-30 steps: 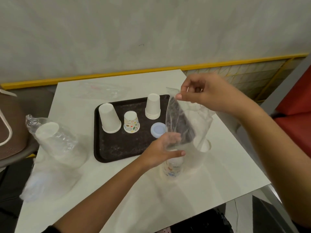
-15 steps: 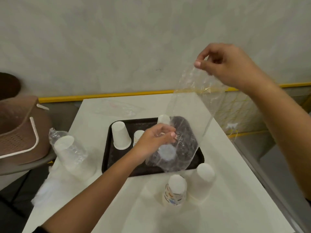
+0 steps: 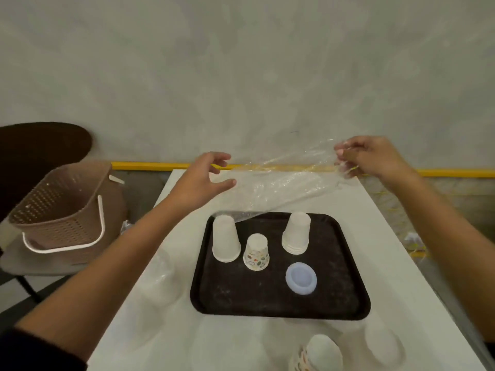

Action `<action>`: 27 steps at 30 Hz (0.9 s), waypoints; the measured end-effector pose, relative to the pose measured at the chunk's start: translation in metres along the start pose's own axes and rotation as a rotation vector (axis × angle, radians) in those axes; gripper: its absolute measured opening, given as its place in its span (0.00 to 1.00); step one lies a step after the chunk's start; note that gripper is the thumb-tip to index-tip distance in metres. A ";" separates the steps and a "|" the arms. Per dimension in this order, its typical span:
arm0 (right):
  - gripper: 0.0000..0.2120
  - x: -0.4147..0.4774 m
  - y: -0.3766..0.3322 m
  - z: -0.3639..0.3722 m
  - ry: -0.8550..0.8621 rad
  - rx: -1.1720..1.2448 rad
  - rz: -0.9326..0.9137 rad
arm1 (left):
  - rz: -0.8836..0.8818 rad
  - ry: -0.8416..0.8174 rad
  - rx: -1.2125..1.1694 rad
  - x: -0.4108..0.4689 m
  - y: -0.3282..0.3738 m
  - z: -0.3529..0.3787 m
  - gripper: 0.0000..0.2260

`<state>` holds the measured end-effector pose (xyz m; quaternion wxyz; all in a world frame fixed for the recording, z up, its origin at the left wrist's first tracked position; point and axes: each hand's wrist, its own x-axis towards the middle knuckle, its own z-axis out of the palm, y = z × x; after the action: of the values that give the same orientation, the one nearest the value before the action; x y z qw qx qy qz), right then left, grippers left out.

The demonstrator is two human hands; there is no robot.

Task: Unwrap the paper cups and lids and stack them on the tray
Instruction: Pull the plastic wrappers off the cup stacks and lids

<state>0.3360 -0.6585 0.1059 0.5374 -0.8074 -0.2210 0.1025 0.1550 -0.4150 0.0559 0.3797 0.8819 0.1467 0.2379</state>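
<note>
Bottom edge: printed cup stack (image 3: 318,353) and blurred white cup (image 3: 383,344) on table (image 3: 375,236), off tray. Centre: black tray (image 3: 267,303) carries two inverted white cup stacks (image 3: 225,242), printed cup (image 3: 255,252), bluish lid (image 3: 301,277). Upper centre: left hand (image 3: 203,180) spread loose, gripping nothing, beside wrapper's left end. Upper right: right hand (image 3: 372,159) pinches clear wrapper (image 3: 281,180), held above table's far edge.

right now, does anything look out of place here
Two cup stacks stand on the table in front of the tray, not on it: a printed stack and a white stack. The right hand pinches an empty clear wrapper that hangs over the tray's far edge.
</note>
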 end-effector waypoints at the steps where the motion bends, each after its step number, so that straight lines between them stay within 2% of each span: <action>1: 0.06 0.009 0.008 0.007 0.020 0.062 0.042 | 0.009 0.037 0.009 0.007 -0.005 -0.009 0.20; 5: 0.07 0.046 0.033 0.041 0.058 0.260 0.207 | -0.006 0.070 -0.002 0.035 -0.025 -0.037 0.16; 8: 0.06 0.072 0.051 0.071 0.034 0.323 0.334 | -0.031 0.030 0.045 0.053 -0.041 -0.045 0.13; 11: 0.09 0.097 0.071 0.096 0.061 0.383 0.437 | -0.026 -0.020 0.064 0.066 -0.059 -0.050 0.10; 13: 0.07 0.098 0.079 0.109 0.074 0.420 0.479 | -0.042 -0.060 0.069 0.060 -0.066 -0.052 0.10; 14: 0.07 0.097 0.083 0.113 0.072 0.418 0.497 | -0.039 -0.094 0.095 0.055 -0.068 -0.055 0.11; 16: 0.13 0.172 0.128 0.154 0.100 0.365 0.619 | -0.101 -0.170 0.128 0.116 -0.132 -0.033 0.12; 19: 0.17 0.172 0.140 0.156 0.045 0.269 0.662 | -0.121 -0.204 0.148 0.103 -0.134 -0.039 0.12; 27: 0.19 0.178 0.165 0.170 -0.151 0.059 0.743 | -0.177 -0.247 0.178 0.100 -0.154 -0.041 0.12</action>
<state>0.4651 -0.4898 -0.1004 0.4686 -0.8069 0.0508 0.3560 0.2054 -0.2429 -0.0028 0.3344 0.9183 0.1963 0.0796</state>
